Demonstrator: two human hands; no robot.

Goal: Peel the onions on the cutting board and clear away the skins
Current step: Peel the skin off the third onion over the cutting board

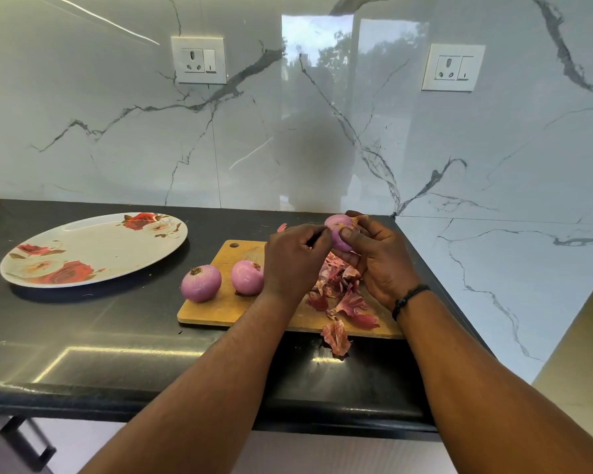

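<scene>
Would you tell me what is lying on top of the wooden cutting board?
Two peeled purple onions and a heap of reddish skins lie on the wooden cutting board; the left hand covers its middle.

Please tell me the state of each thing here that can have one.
held onion: nearly peeled, in both hands
left hand: pinching at the onion
right hand: gripping the onion
two onions on the cutting board: peeled
skins: piled, not cleared
plate: empty

Left hand (293, 258): centre of frame, back toward the camera, fingers curled inward, bare forearm running in from the lower left. Right hand (374, 258): just right of centre, fingers and thumb curled in a grip, palm facing left, dark band (409, 299) on the wrist.
</scene>
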